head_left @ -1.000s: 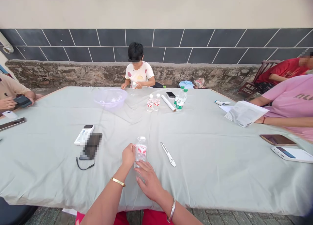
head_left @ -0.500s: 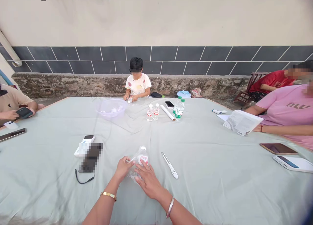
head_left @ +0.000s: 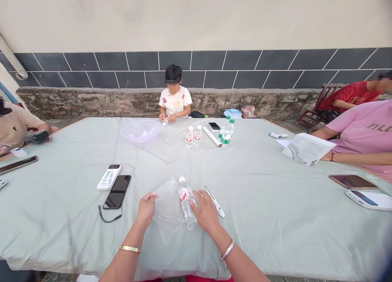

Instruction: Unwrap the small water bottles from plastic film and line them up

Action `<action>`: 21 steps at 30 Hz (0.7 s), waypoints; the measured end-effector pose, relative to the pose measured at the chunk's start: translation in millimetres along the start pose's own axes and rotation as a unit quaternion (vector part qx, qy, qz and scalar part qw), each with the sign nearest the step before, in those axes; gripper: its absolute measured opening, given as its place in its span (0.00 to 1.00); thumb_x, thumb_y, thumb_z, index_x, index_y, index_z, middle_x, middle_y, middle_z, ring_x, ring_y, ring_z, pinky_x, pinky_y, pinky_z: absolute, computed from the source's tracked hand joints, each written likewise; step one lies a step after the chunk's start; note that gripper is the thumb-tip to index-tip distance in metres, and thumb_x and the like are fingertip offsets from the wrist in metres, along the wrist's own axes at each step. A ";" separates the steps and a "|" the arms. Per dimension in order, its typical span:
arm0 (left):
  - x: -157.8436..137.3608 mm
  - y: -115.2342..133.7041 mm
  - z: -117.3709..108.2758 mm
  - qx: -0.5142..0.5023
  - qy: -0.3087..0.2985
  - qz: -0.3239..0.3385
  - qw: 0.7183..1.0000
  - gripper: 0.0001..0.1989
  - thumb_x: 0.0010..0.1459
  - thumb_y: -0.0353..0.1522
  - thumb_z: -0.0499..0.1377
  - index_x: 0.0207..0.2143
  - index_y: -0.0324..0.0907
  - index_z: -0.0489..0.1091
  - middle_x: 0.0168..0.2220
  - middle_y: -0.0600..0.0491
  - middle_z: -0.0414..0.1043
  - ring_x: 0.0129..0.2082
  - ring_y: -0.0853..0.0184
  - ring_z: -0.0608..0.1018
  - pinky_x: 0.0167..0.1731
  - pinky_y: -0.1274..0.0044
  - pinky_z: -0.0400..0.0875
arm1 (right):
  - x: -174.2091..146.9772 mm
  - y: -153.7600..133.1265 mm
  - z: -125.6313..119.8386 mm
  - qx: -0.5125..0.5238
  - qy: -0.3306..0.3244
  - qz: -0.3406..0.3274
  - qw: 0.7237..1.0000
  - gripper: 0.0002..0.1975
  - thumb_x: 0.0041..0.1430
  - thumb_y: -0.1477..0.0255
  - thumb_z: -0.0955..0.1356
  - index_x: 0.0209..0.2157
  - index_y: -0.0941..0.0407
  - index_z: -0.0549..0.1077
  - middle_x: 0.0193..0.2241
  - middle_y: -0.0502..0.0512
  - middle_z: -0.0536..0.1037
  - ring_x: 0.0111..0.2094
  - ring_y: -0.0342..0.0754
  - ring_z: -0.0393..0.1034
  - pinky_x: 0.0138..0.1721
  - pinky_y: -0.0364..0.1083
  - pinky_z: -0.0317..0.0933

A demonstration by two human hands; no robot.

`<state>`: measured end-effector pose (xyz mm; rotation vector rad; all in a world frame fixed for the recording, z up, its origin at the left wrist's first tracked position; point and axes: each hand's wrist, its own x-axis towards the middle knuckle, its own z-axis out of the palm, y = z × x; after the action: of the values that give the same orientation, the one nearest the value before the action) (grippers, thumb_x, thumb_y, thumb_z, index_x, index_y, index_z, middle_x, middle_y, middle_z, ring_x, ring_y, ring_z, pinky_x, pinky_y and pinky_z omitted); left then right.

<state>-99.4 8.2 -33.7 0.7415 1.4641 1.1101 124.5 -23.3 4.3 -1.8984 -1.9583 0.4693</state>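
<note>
A clear plastic bottle [head_left: 185, 196] with a red and white label and white cap lies on the cloth in front of me. Thin clear plastic film [head_left: 167, 206] spreads to its left and seems to reach under it. My left hand [head_left: 147, 207] pinches the film's upper left edge between thumb and fingers. On the bottle's right side rests my right hand [head_left: 206, 211], its fingers apart and the thumb at the label; it does not wrap round the bottle. A white utility knife [head_left: 214, 201] lies just right of that hand.
A black phone [head_left: 117, 192] and white power bank [head_left: 109, 177] lie left. Farther off stand two small bottles [head_left: 193, 137], a film roll [head_left: 212, 136], green-capped bottles [head_left: 227, 133] and a purple basin [head_left: 141, 139]. One person [head_left: 175, 102] sits opposite; others sit at both sides.
My left hand has drawn the film out leftward, away from the bottle. My right hand has shifted right, off the bottle's front, leaving the bottle and label more visible. The view has tilted down slightly.
</note>
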 end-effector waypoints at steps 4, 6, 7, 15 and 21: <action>-5.0 1.7 -3.1 -0.034 0.014 0.010 0.999 0.16 0.45 0.46 0.58 0.28 0.43 0.64 0.15 0.68 0.42 0.12 0.79 0.46 0.12 0.82 0.40 | 8.1 -15.9 7.0 -0.018 -0.064 -0.050 0.997 0.29 0.57 0.57 0.64 0.60 0.46 0.62 0.66 0.60 0.49 0.66 0.62 0.40 0.60 0.67 0.39; -4.3 1.8 -13.7 -0.057 0.032 0.013 0.998 0.17 0.43 0.46 0.60 0.27 0.42 0.64 0.14 0.68 0.42 0.12 0.79 0.46 0.12 0.82 0.40 | 12.8 -14.2 6.8 -0.025 -0.082 -0.050 0.995 0.27 0.56 0.58 0.65 0.58 0.44 0.64 0.67 0.58 0.47 0.66 0.63 0.38 0.60 0.69 0.36; -3.8 2.0 -21.0 -0.067 0.042 0.013 0.997 0.17 0.42 0.46 0.60 0.27 0.42 0.65 0.14 0.68 0.42 0.12 0.79 0.46 0.12 0.82 0.40 | 14.9 -9.9 5.3 -0.028 -0.072 -0.034 0.996 0.25 0.58 0.60 0.64 0.58 0.45 0.65 0.66 0.58 0.48 0.66 0.62 0.39 0.61 0.67 0.37; -10.6 16.5 -54.7 -0.105 0.081 0.006 0.991 0.17 0.40 0.44 0.62 0.27 0.41 0.65 0.12 0.70 0.42 0.11 0.80 0.46 0.11 0.83 0.39 | 17.5 -2.1 -3.0 -0.010 -0.035 -0.024 0.999 0.25 0.64 0.62 0.58 0.60 0.53 0.62 0.65 0.63 0.50 0.65 0.58 0.44 0.62 0.58 0.43; -9.0 15.4 -70.3 -0.114 0.100 0.009 0.988 0.18 0.40 0.43 0.62 0.29 0.40 0.66 0.12 0.70 0.43 0.10 0.81 0.47 0.10 0.84 0.39 | 22.8 -11.0 -0.1 -0.031 -0.087 -0.024 0.995 0.23 0.60 0.65 0.63 0.57 0.52 0.67 0.66 0.63 0.47 0.66 0.61 0.40 0.61 0.61 0.40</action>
<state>-167.8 -10.9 -18.8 0.4941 1.4669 1.3717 114.4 -1.0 10.4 -1.9006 -2.1463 0.5847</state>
